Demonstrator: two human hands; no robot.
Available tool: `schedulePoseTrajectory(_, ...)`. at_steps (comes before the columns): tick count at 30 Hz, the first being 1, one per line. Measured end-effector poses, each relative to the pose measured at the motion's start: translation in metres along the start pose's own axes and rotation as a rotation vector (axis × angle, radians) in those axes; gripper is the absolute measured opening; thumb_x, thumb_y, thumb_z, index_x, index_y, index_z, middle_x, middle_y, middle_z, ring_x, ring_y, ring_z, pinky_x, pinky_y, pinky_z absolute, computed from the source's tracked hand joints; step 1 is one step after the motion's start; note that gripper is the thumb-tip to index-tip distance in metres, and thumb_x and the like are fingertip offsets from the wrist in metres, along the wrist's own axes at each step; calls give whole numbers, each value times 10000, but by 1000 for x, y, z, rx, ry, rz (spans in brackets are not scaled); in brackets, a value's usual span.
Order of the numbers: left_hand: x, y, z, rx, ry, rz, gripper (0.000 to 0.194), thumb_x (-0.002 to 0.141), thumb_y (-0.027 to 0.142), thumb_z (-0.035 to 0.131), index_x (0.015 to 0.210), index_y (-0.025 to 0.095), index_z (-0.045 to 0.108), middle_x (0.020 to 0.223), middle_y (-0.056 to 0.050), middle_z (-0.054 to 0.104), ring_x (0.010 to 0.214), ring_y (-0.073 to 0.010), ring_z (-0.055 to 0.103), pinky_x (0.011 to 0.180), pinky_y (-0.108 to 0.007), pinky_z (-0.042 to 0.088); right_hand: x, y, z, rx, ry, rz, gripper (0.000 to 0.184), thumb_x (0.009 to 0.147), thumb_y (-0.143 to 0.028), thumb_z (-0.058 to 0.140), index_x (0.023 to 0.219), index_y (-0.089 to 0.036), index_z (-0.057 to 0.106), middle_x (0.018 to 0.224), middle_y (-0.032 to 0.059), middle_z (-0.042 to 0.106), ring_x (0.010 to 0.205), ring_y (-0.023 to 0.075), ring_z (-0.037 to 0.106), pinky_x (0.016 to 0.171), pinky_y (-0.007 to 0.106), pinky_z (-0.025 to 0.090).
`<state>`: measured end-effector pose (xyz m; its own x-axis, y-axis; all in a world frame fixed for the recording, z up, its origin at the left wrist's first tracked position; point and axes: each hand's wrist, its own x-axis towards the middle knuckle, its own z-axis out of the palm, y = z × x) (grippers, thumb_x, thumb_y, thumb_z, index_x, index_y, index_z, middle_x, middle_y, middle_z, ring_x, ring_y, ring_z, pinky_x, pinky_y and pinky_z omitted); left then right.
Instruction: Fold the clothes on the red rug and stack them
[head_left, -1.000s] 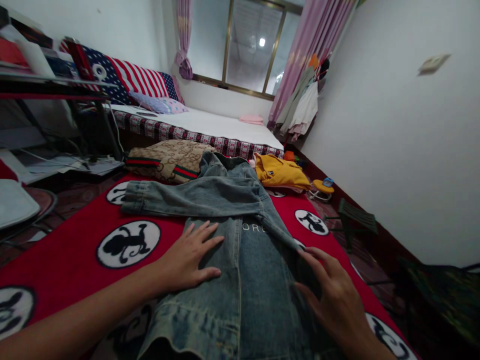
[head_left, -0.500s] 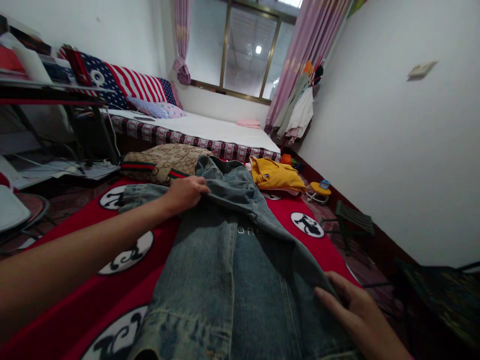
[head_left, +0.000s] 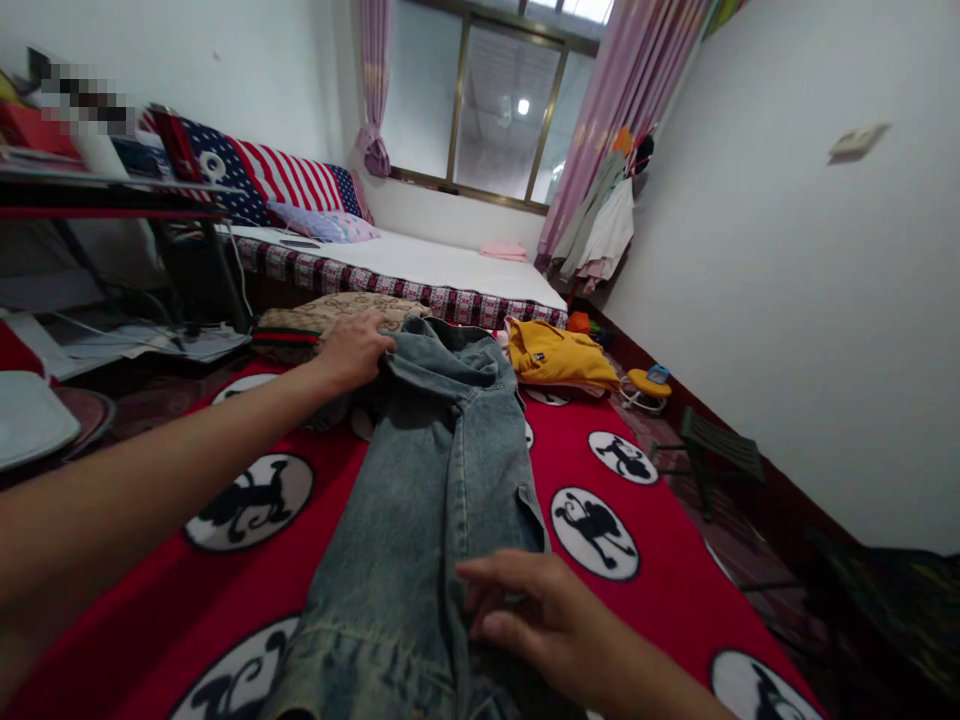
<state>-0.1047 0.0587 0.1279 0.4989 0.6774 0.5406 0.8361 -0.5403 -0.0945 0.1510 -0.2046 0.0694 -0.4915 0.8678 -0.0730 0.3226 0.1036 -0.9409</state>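
Observation:
A faded blue denim jacket [head_left: 397,500] lies lengthwise on a red blanket, its right side folded over toward the middle. My left hand [head_left: 354,350] is closed on the denim near the collar end, at the upper left. Close to the hem, my right hand [head_left: 540,620] is over the folded part, index finger stretched out and thumb apart from it. Its other fingers are loosely curled. Whether it touches the cloth is hard to see.
The red blanket [head_left: 480,440] has black-and-white monkey circles. Beyond the jacket are a brown patterned garment [head_left: 289,330] and yellow folded clothes [head_left: 562,355]. A cluttered desk [head_left: 97,195] stands left. At right are a yellow stool [head_left: 643,382] and a green folding stool [head_left: 720,450].
My right hand has moved left, and the jacket's right side is now folded inward, covering the lettering. My left hand has shifted slightly left and up with the denim.

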Motion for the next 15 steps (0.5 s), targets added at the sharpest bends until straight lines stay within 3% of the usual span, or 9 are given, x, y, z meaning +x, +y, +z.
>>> schedulePoseTrajectory(2, -9, 34, 2, -71, 38, 42, 301, 795, 30, 512, 978, 127, 730, 1299, -121, 553, 1226, -264, 459, 1066, -455, 361, 12, 3, 3, -190, 11, -172, 381, 876, -137, 523, 1236, -200, 636, 1147, 102, 618, 1049, 178, 594, 929, 315, 468)
schedulePoseTrajectory(4, -19, 75, 5, -293, 25, 172, 260, 857, 145, 540, 1053, 151, 710, 1320, -125, 551, 1241, -252, 482, 1079, -415, 373, 24, 9, 9, -272, -18, -267, 374, 861, -91, 493, 1185, -177, 661, 1188, 120, 601, 1106, 181, 570, 963, 312, 451)
schedulePoseTrajectory(6, -31, 113, 14, -455, -48, 296, 311, 893, 322, 568, 1169, 212, 660, 1389, -102, 512, 1298, -261, 452, 1125, -450, 326, 33, 15, 14, -263, -36, -283, 349, 832, -70, 503, 1108, -165, 695, 1147, 115, 619, 1071, 174, 591, 933, 292, 467)
schedulePoseTrajectory(8, -44, 140, 29, -536, -145, 305, 307, 896, 353, 563, 1158, 220, 652, 1366, -98, 533, 1288, -261, 468, 1118, -443, 341, 37, 16, 11, -235, -70, -269, 347, 787, -40, 518, 1034, -172, 724, 1115, 94, 647, 1032, 166, 620, 895, 268, 480)
schedulePoseTrajectory(10, -55, 153, 46, -582, -206, 222, 237, 874, 298, 573, 1073, 201, 658, 1276, -96, 583, 1211, -249, 523, 1070, -409, 395, 40, 12, -3, -230, -114, -218, 358, 753, -22, 518, 979, -185, 743, 1019, 60, 694, 930, 150, 657, 815, 233, 495)
schedulePoseTrajectory(12, -63, 158, 60, -611, -214, 140, 184, 840, 248, 588, 1007, 195, 644, 1202, -84, 607, 1147, -240, 547, 1031, -393, 420, 48, 7, -27, -261, -56, -141, 326, 758, -46, 517, 943, -186, 747, 867, 28, 719, 766, 127, 665, 693, 203, 493)
schedulePoseTrajectory(15, -68, 158, 67, -632, -188, 100, 171, 820, 223, 589, 986, 197, 621, 1176, -76, 601, 1140, -246, 528, 1027, -408, 408, 80, 6, -76, -327, 252, -127, 223, 795, -161, 542, 909, -171, 733, 778, 24, 715, 634, 117, 630, 604, 206, 476)
